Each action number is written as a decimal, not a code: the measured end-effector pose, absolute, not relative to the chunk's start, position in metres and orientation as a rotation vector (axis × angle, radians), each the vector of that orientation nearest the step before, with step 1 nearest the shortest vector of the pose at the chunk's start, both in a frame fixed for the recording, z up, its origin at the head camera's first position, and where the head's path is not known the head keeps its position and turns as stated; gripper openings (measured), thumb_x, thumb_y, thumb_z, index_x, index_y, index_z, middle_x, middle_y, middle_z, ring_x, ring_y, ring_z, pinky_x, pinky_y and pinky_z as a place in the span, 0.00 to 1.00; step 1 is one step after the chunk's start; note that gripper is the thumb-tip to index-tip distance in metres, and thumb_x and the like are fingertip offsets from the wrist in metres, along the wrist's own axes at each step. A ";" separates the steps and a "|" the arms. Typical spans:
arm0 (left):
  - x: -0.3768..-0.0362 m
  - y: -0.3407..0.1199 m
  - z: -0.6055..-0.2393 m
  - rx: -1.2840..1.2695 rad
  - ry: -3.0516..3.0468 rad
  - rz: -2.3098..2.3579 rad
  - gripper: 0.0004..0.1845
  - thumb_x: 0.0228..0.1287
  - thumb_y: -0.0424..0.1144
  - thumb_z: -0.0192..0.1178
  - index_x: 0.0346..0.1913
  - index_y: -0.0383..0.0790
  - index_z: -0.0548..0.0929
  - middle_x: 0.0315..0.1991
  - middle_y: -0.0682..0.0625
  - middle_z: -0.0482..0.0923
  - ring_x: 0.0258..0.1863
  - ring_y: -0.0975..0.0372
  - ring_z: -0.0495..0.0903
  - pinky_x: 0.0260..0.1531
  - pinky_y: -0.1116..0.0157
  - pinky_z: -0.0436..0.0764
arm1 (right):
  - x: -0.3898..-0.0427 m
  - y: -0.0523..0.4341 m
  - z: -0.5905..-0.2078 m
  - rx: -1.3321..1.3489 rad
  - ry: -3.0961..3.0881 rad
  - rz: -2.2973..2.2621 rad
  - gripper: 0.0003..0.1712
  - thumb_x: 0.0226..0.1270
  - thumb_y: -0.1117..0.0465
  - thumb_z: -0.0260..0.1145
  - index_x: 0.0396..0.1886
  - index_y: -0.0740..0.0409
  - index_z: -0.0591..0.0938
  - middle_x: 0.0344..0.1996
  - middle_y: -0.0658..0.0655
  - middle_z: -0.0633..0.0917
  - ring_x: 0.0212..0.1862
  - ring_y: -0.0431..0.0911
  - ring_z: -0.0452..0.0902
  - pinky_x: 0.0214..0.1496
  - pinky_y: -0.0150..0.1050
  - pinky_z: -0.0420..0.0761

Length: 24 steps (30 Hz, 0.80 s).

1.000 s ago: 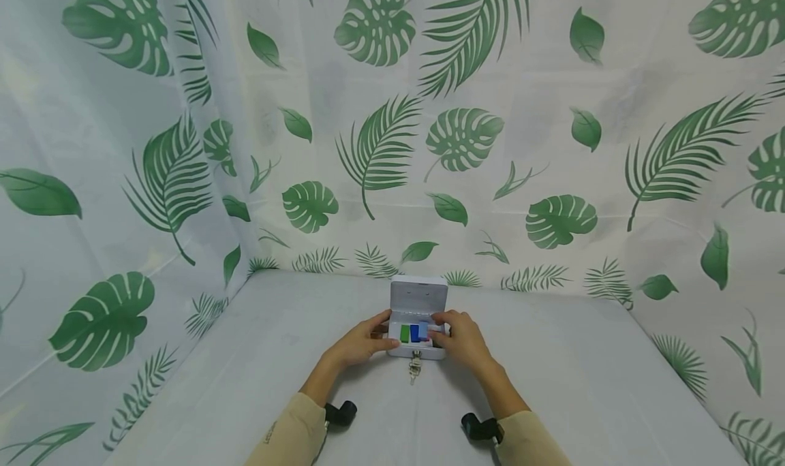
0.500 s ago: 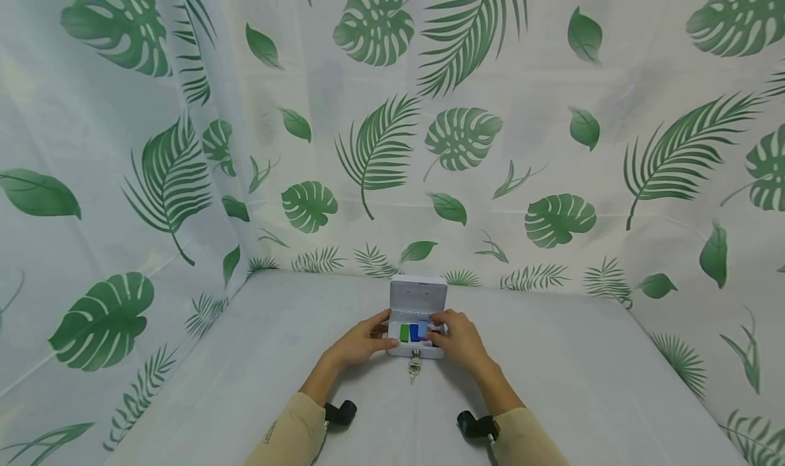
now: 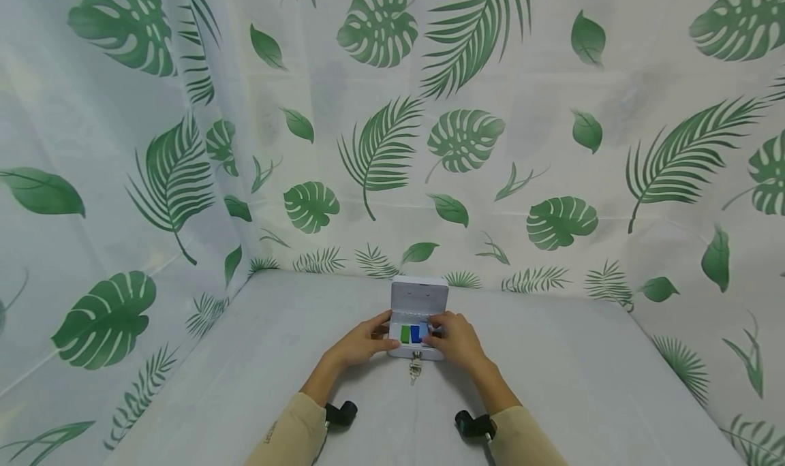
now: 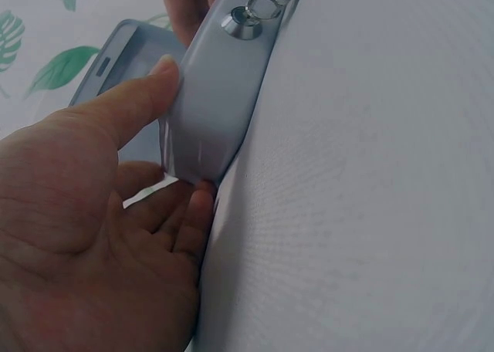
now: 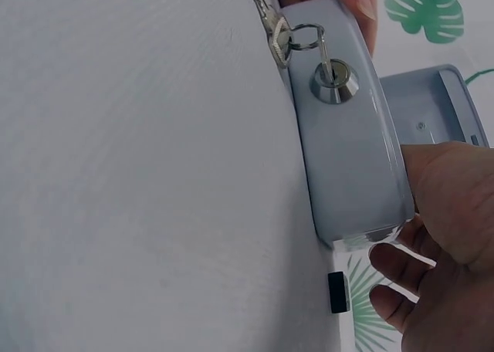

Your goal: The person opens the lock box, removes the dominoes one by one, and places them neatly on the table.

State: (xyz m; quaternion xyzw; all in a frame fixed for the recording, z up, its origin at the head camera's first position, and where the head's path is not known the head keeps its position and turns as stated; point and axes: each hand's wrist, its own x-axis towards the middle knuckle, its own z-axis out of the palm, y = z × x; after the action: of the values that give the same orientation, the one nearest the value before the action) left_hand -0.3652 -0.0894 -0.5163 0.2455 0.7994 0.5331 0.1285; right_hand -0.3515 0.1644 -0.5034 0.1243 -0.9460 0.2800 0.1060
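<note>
A small pale grey cash box (image 3: pixel 405 351) stands on the table with its lid (image 3: pixel 420 298) raised. Keys (image 3: pixel 415 368) on a ring hang from its front lock (image 5: pixel 334 82), one key inserted. Inside lie a green block (image 3: pixel 405 334), a dark blue block (image 3: pixel 415 334) and a light blue piece (image 3: pixel 424 330). My left hand (image 3: pixel 358 343) grips the box's left end, thumb on the front rim, fingers at the side. My right hand (image 3: pixel 458 340) reaches over the right end, thumb and forefinger at the light blue piece. Whether they pinch anything is hidden.
A white cloth covers the table (image 3: pixel 552 357). Behind it hangs a leaf-patterned curtain (image 3: pixel 392 146), which also runs along the sides. A small black object (image 5: pixel 338 292) sits beyond the box's right end in the right wrist view.
My right hand has moved slightly left and in over the box. The pale tip that stuck out past its fingers is out of sight. The left hand stays on the box.
</note>
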 end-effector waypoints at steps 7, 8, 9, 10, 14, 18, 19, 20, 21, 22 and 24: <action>-0.364 -0.090 -0.515 0.708 2.335 1.545 0.43 0.72 0.49 0.67 0.83 0.48 0.59 0.71 0.41 0.74 0.70 0.48 0.75 0.69 0.42 0.71 | -0.353 0.164 -0.501 0.374 -2.807 0.805 0.24 0.59 0.58 0.81 0.55 0.60 0.89 0.50 0.60 0.89 0.50 0.53 0.81 0.57 0.57 0.81; -0.364 -0.089 -0.515 0.709 2.337 1.544 0.43 0.72 0.49 0.67 0.83 0.48 0.59 0.71 0.41 0.74 0.70 0.48 0.75 0.69 0.42 0.72 | -0.353 0.164 -0.500 0.375 -2.813 0.805 0.24 0.59 0.58 0.81 0.55 0.60 0.89 0.50 0.59 0.88 0.50 0.53 0.81 0.57 0.57 0.81; -0.364 -0.089 -0.515 0.709 2.340 1.542 0.43 0.72 0.49 0.67 0.83 0.48 0.59 0.71 0.41 0.74 0.69 0.48 0.75 0.69 0.42 0.72 | -0.353 0.164 -0.500 0.378 -2.816 0.805 0.24 0.59 0.58 0.81 0.55 0.60 0.89 0.50 0.59 0.88 0.50 0.53 0.81 0.57 0.57 0.80; -0.364 -0.089 -0.515 0.709 2.341 1.541 0.43 0.72 0.49 0.67 0.83 0.48 0.59 0.71 0.41 0.75 0.69 0.48 0.75 0.69 0.42 0.72 | -0.353 0.164 -0.499 0.382 -2.821 0.808 0.25 0.59 0.57 0.81 0.55 0.60 0.89 0.50 0.59 0.88 0.50 0.53 0.81 0.57 0.57 0.80; -0.365 -0.089 -0.516 0.704 2.348 1.535 0.43 0.72 0.49 0.67 0.83 0.48 0.59 0.71 0.42 0.74 0.70 0.48 0.75 0.69 0.42 0.72 | -0.354 0.164 -0.499 0.408 -2.832 0.797 0.25 0.59 0.57 0.82 0.55 0.60 0.89 0.51 0.60 0.88 0.51 0.54 0.82 0.58 0.58 0.80; -0.365 -0.089 -0.516 0.696 2.355 1.531 0.43 0.72 0.49 0.67 0.83 0.47 0.59 0.72 0.43 0.74 0.70 0.48 0.74 0.69 0.43 0.72 | -0.355 0.163 -0.499 0.423 -2.838 0.792 0.25 0.59 0.57 0.81 0.56 0.60 0.88 0.54 0.62 0.87 0.54 0.56 0.82 0.59 0.58 0.80; -0.365 -0.089 -0.516 0.695 2.356 1.532 0.43 0.72 0.49 0.67 0.83 0.47 0.59 0.72 0.43 0.74 0.71 0.48 0.74 0.70 0.43 0.72 | -0.355 0.163 -0.499 0.423 -2.840 0.789 0.26 0.59 0.56 0.81 0.56 0.60 0.88 0.54 0.62 0.87 0.54 0.57 0.82 0.60 0.58 0.80; -0.365 -0.089 -0.516 0.694 2.358 1.531 0.43 0.72 0.49 0.67 0.83 0.47 0.59 0.72 0.43 0.74 0.71 0.48 0.74 0.70 0.43 0.72 | -0.356 0.163 -0.499 0.422 -2.842 0.789 0.26 0.59 0.56 0.81 0.56 0.60 0.88 0.55 0.62 0.87 0.55 0.57 0.82 0.60 0.58 0.80; -0.365 -0.089 -0.516 0.694 2.359 1.530 0.43 0.72 0.49 0.67 0.83 0.47 0.59 0.72 0.43 0.74 0.71 0.48 0.74 0.69 0.43 0.72 | -0.356 0.163 -0.499 0.422 -2.847 0.786 0.26 0.60 0.56 0.81 0.57 0.60 0.88 0.56 0.63 0.86 0.55 0.57 0.82 0.61 0.58 0.80; -0.365 -0.089 -0.516 0.695 2.358 1.530 0.43 0.72 0.49 0.68 0.83 0.47 0.58 0.72 0.43 0.74 0.71 0.48 0.74 0.69 0.43 0.72 | -0.356 0.163 -0.499 0.421 -2.850 0.781 0.27 0.60 0.56 0.81 0.57 0.60 0.88 0.56 0.63 0.86 0.55 0.57 0.82 0.61 0.58 0.80; -0.365 -0.090 -0.516 0.699 2.359 1.531 0.43 0.72 0.49 0.68 0.83 0.47 0.59 0.72 0.43 0.74 0.71 0.48 0.74 0.69 0.43 0.72 | -0.357 0.162 -0.499 0.421 -2.856 0.766 0.27 0.60 0.55 0.81 0.58 0.61 0.88 0.56 0.63 0.86 0.55 0.57 0.82 0.61 0.58 0.80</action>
State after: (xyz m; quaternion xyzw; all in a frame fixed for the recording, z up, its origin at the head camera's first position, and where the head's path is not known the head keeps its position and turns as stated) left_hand -0.3646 -0.0895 -0.5158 0.2394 0.8080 0.5245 0.1216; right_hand -0.3566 0.1623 -0.4988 0.1405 -0.9533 0.2557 0.0776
